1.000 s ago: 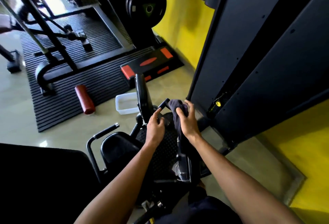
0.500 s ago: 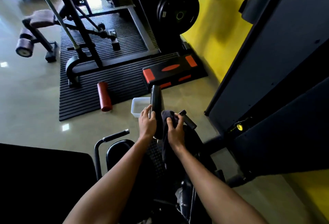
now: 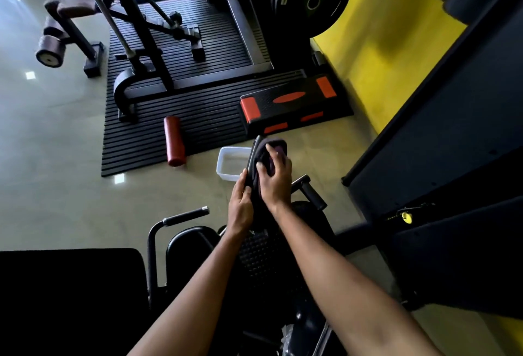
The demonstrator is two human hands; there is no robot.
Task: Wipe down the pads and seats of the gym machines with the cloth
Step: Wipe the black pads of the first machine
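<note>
The cloth (image 3: 272, 154) is soft, matt fabric, dark grey-purple; the black pad (image 3: 251, 161) under it has a smooth, faintly shiny vinyl-like skin. Below the cloth a footplate (image 3: 259, 253) shows a rough studded texture. Left of the cloth, the tub (image 3: 226, 170) is translucent plastic, the roller (image 3: 175, 140) matt red-brown foam, the mat (image 3: 203, 118) ribbed black rubber, the floor (image 3: 56, 152) glossy polished tile.

The purple cloth (image 3: 276, 146) and the right hand (image 3: 276, 183) cover most of the upright pad (image 3: 251, 159), so only its left edge shows. Just left of the pad, the clear tub's (image 3: 229, 164) right side is hidden behind it. Well left of the pad, a black cushion (image 3: 70, 299) runs off the left and bottom edges.
</note>
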